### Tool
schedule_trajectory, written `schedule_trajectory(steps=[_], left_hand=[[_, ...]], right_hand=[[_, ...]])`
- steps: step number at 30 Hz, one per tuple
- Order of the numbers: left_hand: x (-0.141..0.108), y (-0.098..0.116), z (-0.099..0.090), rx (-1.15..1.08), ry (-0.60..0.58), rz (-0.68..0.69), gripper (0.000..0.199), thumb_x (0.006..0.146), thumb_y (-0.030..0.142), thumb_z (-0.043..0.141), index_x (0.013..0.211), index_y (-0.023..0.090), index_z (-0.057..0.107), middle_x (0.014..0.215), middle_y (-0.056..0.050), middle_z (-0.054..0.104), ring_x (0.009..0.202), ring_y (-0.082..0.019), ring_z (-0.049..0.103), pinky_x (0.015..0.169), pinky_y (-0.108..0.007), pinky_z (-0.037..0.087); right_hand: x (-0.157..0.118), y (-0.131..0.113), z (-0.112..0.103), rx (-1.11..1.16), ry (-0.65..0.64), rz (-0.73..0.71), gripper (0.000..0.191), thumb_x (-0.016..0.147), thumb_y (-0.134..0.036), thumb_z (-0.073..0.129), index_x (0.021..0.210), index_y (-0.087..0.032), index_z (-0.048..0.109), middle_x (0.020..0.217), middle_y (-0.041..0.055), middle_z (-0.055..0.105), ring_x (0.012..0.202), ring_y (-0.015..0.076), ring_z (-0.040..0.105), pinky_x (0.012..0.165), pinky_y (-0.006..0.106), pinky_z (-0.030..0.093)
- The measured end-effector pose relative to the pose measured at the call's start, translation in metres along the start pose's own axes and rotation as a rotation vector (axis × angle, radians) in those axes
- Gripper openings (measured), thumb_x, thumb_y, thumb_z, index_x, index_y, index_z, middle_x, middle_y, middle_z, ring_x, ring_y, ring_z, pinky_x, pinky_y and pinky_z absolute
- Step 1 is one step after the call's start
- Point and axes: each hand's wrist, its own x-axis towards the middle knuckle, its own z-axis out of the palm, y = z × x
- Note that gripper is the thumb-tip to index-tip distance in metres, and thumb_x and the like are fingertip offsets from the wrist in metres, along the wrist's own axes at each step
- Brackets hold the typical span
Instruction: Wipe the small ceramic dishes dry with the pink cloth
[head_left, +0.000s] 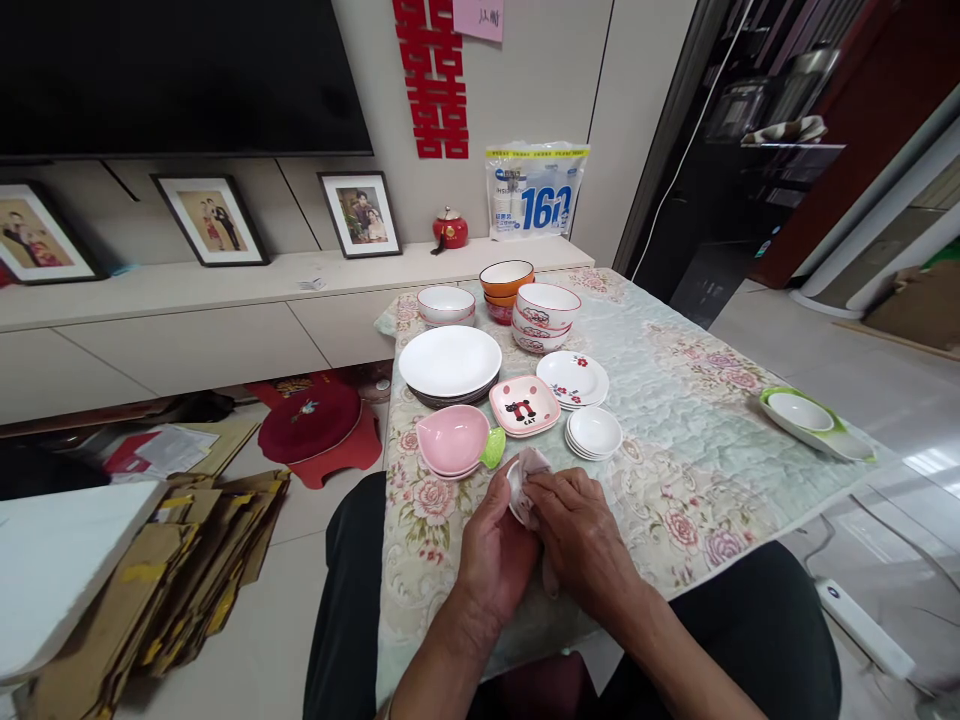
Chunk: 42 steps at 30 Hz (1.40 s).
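My left hand (491,560) grips a small white dish (515,492) near the table's front edge. Pressed against the dish is a pale pink cloth (531,462), bunched in the fingers of my right hand (581,530). Part of the dish is hidden by the cloth and fingers. Just beyond lie a pink bowl with a green leaf handle (454,440), a square cat-print plate (525,405) and stacked small white dishes (595,432). Flower-patterned plates (574,378) and a large white plate on darker ones (450,360) sit farther back.
White bowls (546,305), orange bowls (506,278) and another white bowl (446,302) stand at the back of the floral tablecloth (682,525). A green-and-white dish holding a small bowl (814,422) rests at the right edge. Flattened cardboard (150,590) and a red stool (319,420) are left.
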Motion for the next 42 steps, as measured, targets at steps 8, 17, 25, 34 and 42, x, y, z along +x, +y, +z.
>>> schedule_trajectory(steps=[8,17,25,34,42], left_hand=[[-0.001,-0.002,0.0,0.072,0.021,-0.027,0.021,0.094,0.024,0.055,0.105,0.016,0.072,0.103,-0.007,0.074,0.109,-0.02,0.066,0.108,-0.034,0.045],[0.0,-0.006,-0.003,0.124,-0.094,0.046,0.033,0.088,0.028,0.065,0.119,0.017,0.068,0.127,-0.01,0.068,0.126,-0.024,0.057,0.117,-0.038,0.034],[-0.001,-0.003,-0.003,0.067,0.012,0.021,0.024,0.086,0.022,0.066,0.109,0.018,0.073,0.117,-0.007,0.071,0.12,-0.022,0.059,0.112,-0.034,0.039],[0.0,-0.007,-0.005,0.143,-0.112,0.005,0.029,0.092,0.029,0.06,0.118,0.019,0.068,0.121,-0.008,0.068,0.116,-0.021,0.06,0.106,-0.034,0.043],[-0.002,-0.003,-0.003,0.151,-0.043,-0.007,0.025,0.09,0.027,0.061,0.111,0.018,0.071,0.116,-0.007,0.071,0.12,-0.023,0.059,0.111,-0.035,0.04]], right_hand=[[0.009,0.005,-0.001,0.459,0.02,-0.022,0.019,0.091,-0.008,0.057,0.094,-0.023,0.068,0.099,0.0037,0.069,0.092,0.0179,0.064,0.08,0.03,0.054],[0.006,0.002,0.013,0.056,0.214,0.103,0.019,0.092,-0.01,0.049,0.102,-0.019,0.064,0.095,0.0096,0.066,0.092,0.0237,0.063,0.08,0.037,0.053],[0.012,0.004,-0.015,0.529,-0.111,0.018,0.023,0.093,-0.008,0.054,0.104,-0.023,0.068,0.104,0.0034,0.069,0.099,0.0176,0.063,0.087,0.03,0.052],[0.007,0.009,-0.008,-0.021,-0.005,0.07,0.019,0.094,-0.01,0.049,0.096,-0.017,0.067,0.092,0.0104,0.064,0.088,0.0253,0.057,0.076,0.039,0.051],[0.015,0.008,-0.016,0.43,-0.156,0.022,0.035,0.082,0.004,0.051,0.1,-0.022,0.067,0.097,0.0022,0.067,0.094,0.0173,0.062,0.082,0.029,0.05]])
